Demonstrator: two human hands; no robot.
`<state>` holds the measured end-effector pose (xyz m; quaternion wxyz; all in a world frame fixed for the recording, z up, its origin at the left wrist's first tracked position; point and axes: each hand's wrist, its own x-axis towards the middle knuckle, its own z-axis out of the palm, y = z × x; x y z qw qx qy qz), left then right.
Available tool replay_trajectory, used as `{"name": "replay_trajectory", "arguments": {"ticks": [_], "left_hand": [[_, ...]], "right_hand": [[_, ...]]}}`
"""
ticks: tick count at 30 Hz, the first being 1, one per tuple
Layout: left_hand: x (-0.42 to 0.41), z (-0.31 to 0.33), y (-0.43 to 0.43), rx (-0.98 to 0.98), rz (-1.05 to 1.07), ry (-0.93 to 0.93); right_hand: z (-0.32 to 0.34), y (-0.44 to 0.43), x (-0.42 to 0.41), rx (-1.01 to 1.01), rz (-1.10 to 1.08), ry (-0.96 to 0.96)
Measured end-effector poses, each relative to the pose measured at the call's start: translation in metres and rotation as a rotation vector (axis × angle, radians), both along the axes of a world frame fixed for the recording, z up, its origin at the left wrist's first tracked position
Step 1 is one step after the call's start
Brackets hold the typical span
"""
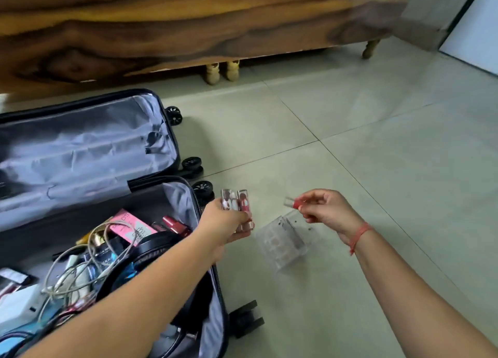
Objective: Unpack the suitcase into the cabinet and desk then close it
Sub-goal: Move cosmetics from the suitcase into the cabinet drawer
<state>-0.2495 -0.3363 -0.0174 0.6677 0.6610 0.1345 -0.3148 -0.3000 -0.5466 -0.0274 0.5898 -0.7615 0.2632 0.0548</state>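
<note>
An open dark suitcase [172, 131] lies on the floor at the left, its lower half full of cosmetics, cables and a black pouch [151, 252]. My left hand [223, 220] grips two clear lipstick tubes [238, 206] just right of the suitcase edge. My right hand [326, 212] pinches one small red and clear lipstick [293, 203] above a clear acrylic organizer [283, 243] that stands tilted on the tiles between my hands.
A wooden cabinet [188, 28] on short turned legs runs across the back. A grey wall corner [428, 15] and white door are at the far right. Pale floor tiles [377, 131] spread right of the suitcase.
</note>
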Motion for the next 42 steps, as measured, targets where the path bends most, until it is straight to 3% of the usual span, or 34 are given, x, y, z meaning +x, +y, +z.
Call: {"name": "replay_trajectory", "arguments": {"ticks": [7, 24, 31, 37, 39, 42], "left_hand": [[-0.001, -0.027, -0.017, 0.010, -0.012, 0.112], [-0.007, -0.036, -0.022, -0.036, -0.078, 0.184], [-0.006, -0.040, -0.017, -0.042, -0.039, 0.178], [-0.007, -0.045, -0.017, -0.053, -0.019, 0.211], [-0.008, -0.045, -0.017, -0.075, -0.024, 0.219], [-0.010, -0.045, -0.020, -0.105, -0.036, 0.212]], "right_hand": [[-0.025, -0.002, 0.010, -0.552, 0.132, -0.017], [-0.036, 0.024, 0.027, -0.971, 0.434, -0.107], [-0.045, 0.023, 0.020, -0.816, 0.453, -0.069], [-0.039, 0.017, 0.006, -0.696, 0.194, -0.182], [-0.034, 0.023, 0.003, -0.534, 0.100, -0.224], [-0.026, 0.033, -0.004, -0.049, 0.115, -0.164]]}}
